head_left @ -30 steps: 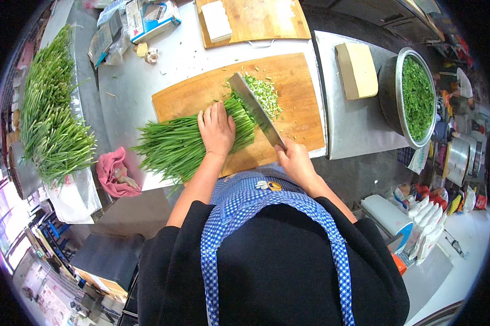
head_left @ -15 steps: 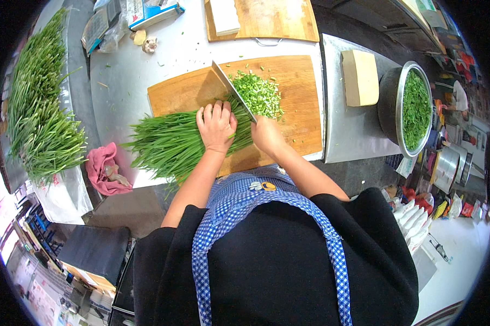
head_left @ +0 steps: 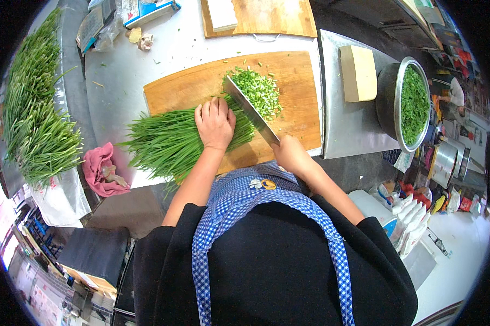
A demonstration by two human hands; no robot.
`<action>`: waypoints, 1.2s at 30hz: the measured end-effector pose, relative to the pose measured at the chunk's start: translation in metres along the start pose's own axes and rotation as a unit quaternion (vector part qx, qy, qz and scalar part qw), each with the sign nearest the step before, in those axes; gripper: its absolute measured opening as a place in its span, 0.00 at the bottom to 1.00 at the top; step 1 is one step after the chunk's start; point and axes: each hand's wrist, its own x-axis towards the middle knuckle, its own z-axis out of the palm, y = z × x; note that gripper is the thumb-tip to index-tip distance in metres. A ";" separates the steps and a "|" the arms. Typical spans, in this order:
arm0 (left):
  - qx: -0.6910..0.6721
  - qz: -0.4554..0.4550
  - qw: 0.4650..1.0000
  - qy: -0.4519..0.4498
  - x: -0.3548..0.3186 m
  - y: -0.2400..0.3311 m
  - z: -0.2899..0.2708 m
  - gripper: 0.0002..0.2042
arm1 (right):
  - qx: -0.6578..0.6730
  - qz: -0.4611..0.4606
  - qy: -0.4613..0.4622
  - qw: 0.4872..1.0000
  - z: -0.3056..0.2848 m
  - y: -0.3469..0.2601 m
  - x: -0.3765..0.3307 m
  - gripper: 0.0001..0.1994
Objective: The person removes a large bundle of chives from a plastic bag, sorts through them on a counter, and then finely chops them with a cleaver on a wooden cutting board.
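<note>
A thick bundle of garlic chives lies across the wooden cutting board, its leafy ends hanging over the left side. My left hand presses down on the bundle near its cut end, fingers curled over the stalks. In my right hand is the handle of a cleaver. Its wide blade slants from far left to near right, just beside the cut end. Past the blade sits a pile of chopped chives. The blade's lower edge is partly hidden, so I cannot tell whether it touches the board.
At the left lies a big heap of uncut chives, with a pink cloth near it. Garlic and a second board are at the back. A pale yellow block and a pot of chopped greens stand right.
My right hand has drawn the cleaver toward me and to the right. The blade has shifted off the cut end of the bundle. My left hand stays on the chives.
</note>
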 end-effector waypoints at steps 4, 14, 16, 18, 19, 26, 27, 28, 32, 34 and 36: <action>0.005 0.018 0.999 0.028 0.000 0.000 0.007 0.15 | -0.010 -0.031 0.056 0.998 0.030 -0.017 0.055 0.10; -0.084 0.018 0.984 -0.158 0.004 -0.012 -0.024 0.38 | 0.119 -0.150 0.121 0.974 0.018 -0.008 0.091 0.11; -0.122 0.001 0.974 -0.190 0.005 -0.020 -0.034 0.44 | 0.162 -0.122 0.114 0.973 0.015 -0.002 0.068 0.11; -0.154 -0.026 0.956 -0.247 0.015 -0.028 -0.043 0.53 | 0.223 -0.086 0.092 0.967 -0.001 -0.010 0.033 0.11; -0.180 -0.042 0.947 -0.262 0.024 -0.033 -0.044 0.52 | 0.231 -0.084 0.100 0.964 0.000 -0.003 0.025 0.11; -0.028 0.008 0.942 -0.335 0.038 -0.035 -0.034 0.63 | 0.241 -0.071 0.126 0.960 0.010 0.028 -0.003 0.11; -0.013 0.012 0.938 -0.346 0.028 -0.021 -0.043 0.64 | 0.246 -0.066 0.133 0.958 0.012 0.031 -0.006 0.11; 0.025 0.025 0.946 -0.322 0.016 -0.008 -0.050 0.66 | 0.250 -0.061 0.140 0.956 0.014 0.033 -0.010 0.11; 0.046 0.007 0.978 -0.205 -0.033 0.019 -0.055 0.63 | 0.275 -0.010 0.136 0.952 0.013 0.034 -0.021 0.11; 0.091 0.014 0.971 -0.222 -0.031 0.017 -0.052 0.64 | 0.275 0.000 0.133 0.952 0.011 0.033 -0.024 0.11; 0.090 0.023 0.970 -0.224 -0.022 0.008 -0.048 0.60 | 0.261 -0.007 0.139 0.955 0.016 0.039 -0.023 0.11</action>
